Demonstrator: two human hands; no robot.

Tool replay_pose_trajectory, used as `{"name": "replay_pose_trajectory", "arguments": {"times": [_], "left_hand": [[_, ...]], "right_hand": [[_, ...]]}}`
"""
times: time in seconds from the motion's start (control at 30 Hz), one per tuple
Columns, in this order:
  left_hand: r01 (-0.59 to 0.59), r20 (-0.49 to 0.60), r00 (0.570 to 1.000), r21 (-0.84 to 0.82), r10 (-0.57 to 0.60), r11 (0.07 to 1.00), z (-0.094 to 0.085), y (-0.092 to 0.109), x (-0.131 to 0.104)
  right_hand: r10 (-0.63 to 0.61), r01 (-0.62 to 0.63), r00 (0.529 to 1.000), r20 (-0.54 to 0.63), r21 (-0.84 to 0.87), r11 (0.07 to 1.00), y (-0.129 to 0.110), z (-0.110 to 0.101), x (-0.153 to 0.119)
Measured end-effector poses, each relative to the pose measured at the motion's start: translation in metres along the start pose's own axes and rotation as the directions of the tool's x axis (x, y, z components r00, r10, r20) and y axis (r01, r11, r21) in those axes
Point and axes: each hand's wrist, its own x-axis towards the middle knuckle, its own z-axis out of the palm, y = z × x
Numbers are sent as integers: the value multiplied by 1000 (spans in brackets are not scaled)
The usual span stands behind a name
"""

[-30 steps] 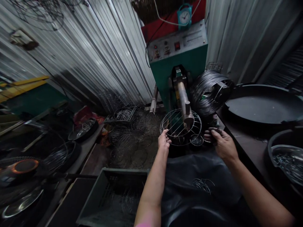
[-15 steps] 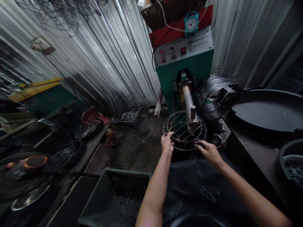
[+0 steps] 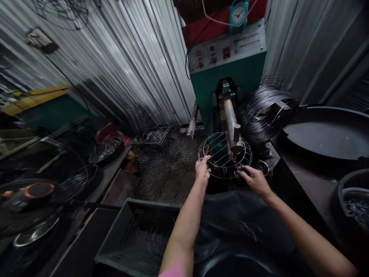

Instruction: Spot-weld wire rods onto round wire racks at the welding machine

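A round wire rack (image 3: 220, 152) with parallel bars inside two rings is held out in front of me, level. My left hand (image 3: 203, 169) grips its left rim, thumb on top. At the front right of the rim, my right hand (image 3: 252, 177) is closed in a pinch on the wire; whether a small piece is also between the fingers cannot be made out. The metal arm (image 3: 231, 119) of a green machine (image 3: 230, 79) reaches over the rack, its tip (image 3: 235, 154) close to the right part of the rim. Several bent wires (image 3: 249, 230) lie on the black apron (image 3: 225, 219) on my lap.
A coil of wire (image 3: 259, 109) stands right of the machine arm, beside a large black pan (image 3: 325, 134). At far right is a tub (image 3: 343, 192) of small metal pieces. A green crate (image 3: 115, 254) stands at lower left, and wire rings (image 3: 170, 188) cover the floor.
My view has tipped slightly, so the machine sits higher and a bit further right. Both hands keep hold of the rack, whose right rim now lies closer to the machine tip.
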Motion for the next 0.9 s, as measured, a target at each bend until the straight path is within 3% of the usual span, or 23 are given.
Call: {"name": "replay_pose_trajectory", "arguments": {"times": [0.53, 0.73, 0.9], "left_hand": [[85, -79, 993, 16, -84, 996, 9, 6, 3], [111, -134, 985, 40, -105, 993, 8, -1, 6], [116, -134, 985, 28, -111, 993, 8, -1, 4]], "right_hand": [[-53, 52, 999, -6, -85, 995, -5, -2, 13], [73, -71, 997, -22, 86, 994, -2, 4, 10], [163, -117, 977, -137, 293, 949, 6, -6, -2]]}}
